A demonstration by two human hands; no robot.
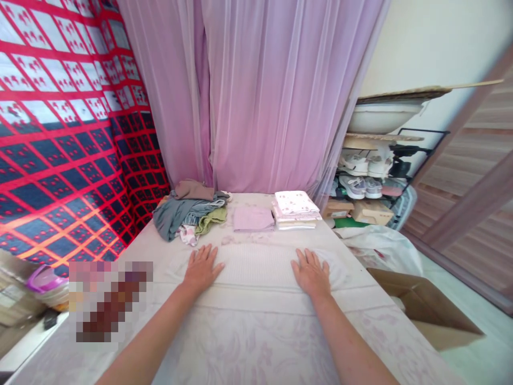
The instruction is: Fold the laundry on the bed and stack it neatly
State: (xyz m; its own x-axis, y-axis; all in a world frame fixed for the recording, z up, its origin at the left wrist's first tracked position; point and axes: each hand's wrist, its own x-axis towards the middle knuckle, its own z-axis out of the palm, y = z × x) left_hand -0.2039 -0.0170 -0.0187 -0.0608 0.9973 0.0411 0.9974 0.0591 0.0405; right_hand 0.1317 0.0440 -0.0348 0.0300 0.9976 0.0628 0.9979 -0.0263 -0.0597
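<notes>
A white ribbed cloth (pixel 256 267) lies spread out flat across the covered surface in front of me; what kind of piece it is I cannot tell. My left hand (pixel 201 269) rests palm down on its left part, fingers spread. On the right part lies my right hand (pixel 311 272), also flat with the fingers apart. Beyond the cloth sits a folded lilac cloth (pixel 254 220). Just right of that is a neat stack of folded cloths (pixel 296 209), the top one white with a small print. A loose heap of clothes (pixel 188 208) in grey, brown and green lies at the far left.
Purple curtains (pixel 272 96) hang behind the surface, and a red-and-black patterned cloth (pixel 80 133) hangs at the left. An open cardboard box (pixel 433 310) stands by the right edge. Behind it is a rack with shoes (pixel 360 184). A blurred patch covers something at lower left.
</notes>
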